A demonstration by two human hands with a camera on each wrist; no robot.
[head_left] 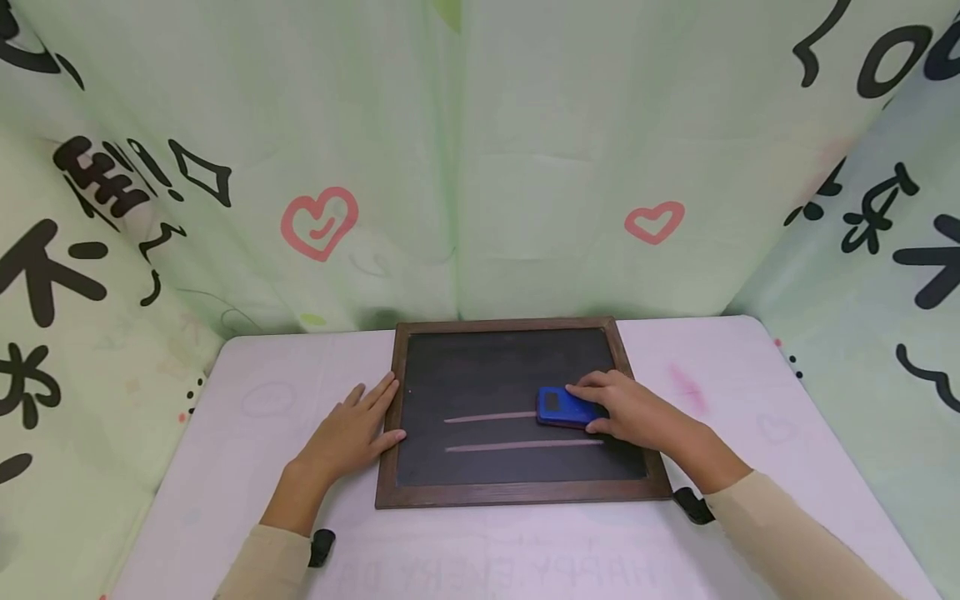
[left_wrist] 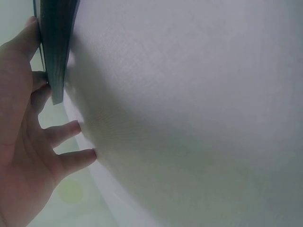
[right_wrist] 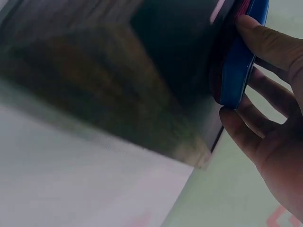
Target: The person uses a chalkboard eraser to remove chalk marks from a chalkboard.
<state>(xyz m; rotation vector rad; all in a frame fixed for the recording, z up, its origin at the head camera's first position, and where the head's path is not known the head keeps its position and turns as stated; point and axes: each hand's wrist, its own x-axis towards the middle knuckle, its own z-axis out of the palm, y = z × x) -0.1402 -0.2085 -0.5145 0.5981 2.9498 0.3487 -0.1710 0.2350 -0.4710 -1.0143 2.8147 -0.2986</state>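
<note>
A small chalkboard [head_left: 502, 367] in a brown wooden frame lies on the table. Two pale pink chalk lines run across it; the lower line [head_left: 523, 447] shows whole, while the upper line [head_left: 487, 417] meets the eraser at its right end. My right hand [head_left: 630, 408] grips a blue chalkboard eraser [head_left: 562, 407], thumb on the near side and fingers on the far side. In the right wrist view the eraser [right_wrist: 237, 71] sits against the dark board face. My left hand [head_left: 352, 433] rests at the frame's left side, fingers spread and thumb over the frame edge [left_wrist: 56, 52].
The table [head_left: 480, 550] has a white cover with faint markings and a pink smudge [head_left: 686, 387] right of the board. Pale green curtains [head_left: 510, 167] with hearts and black characters hang behind and on both sides. A dark band [head_left: 321, 547] sits at each wrist.
</note>
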